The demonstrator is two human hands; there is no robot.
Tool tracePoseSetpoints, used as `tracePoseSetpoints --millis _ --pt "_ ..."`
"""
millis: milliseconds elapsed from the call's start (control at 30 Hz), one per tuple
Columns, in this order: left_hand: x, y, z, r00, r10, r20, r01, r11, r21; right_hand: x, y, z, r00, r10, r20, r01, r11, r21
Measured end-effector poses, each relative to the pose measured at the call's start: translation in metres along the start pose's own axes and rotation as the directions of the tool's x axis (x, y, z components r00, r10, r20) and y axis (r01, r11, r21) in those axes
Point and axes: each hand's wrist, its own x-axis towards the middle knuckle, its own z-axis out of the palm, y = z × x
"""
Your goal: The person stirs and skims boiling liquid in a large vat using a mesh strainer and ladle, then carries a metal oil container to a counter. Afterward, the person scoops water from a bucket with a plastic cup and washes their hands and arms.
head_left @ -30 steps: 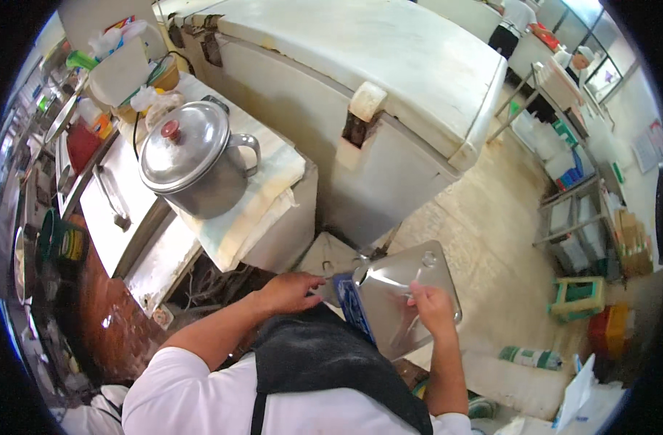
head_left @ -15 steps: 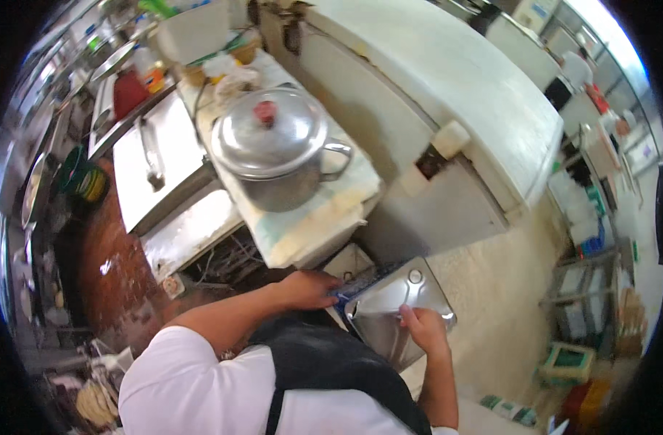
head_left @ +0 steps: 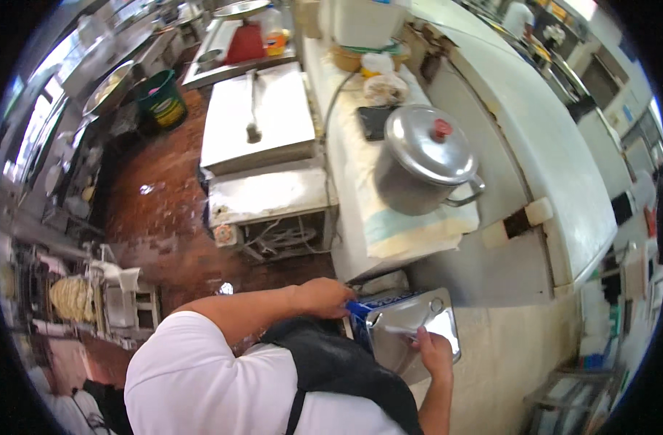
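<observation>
A rectangular metal tin [head_left: 396,335] with a shiny top and blue printed side is held in front of my dark apron. A round fitting shows near one corner of its top. My right hand [head_left: 436,353] is closed at the middle of the top, thumb up, around what looks like its handle. At the tin's blue edge, my left hand [head_left: 324,298] grips the near left corner, its fingertips partly hidden. Beyond the tin, a lidded metal pot [head_left: 411,177] with a red knob stands on a cloth-covered counter [head_left: 353,206].
Left of the counter is a white-topped unit [head_left: 226,119] with a long-handled utensil [head_left: 252,109] on it. A dark green bucket [head_left: 162,101] stands on the wet red floor [head_left: 150,206]. A pale worktop [head_left: 541,116] runs along the right. Behind the pot are a phone-like dark object [head_left: 375,122] and bags.
The view has swung, so the pot and counter now appear further right and more of the red floor shows. Both hands keep their hold on the tin.
</observation>
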Motion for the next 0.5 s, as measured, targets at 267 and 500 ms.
tracePoseSetpoints --millis 267,500 --pt "-0.117 0.014 0.047 0.95 -0.214 -0.225 0.189 0.973 -0.13 -0.021 0.001 0.006 0.999 0.034 0.026 -0.035 0.997 0.068" --pt "-0.192 0.009 0.076 0.909 -0.341 -0.239 0.295 0.932 -0.209 -0.033 -0.01 0.026 0.995 -0.082 0.059 0.073 0.987 0.145"
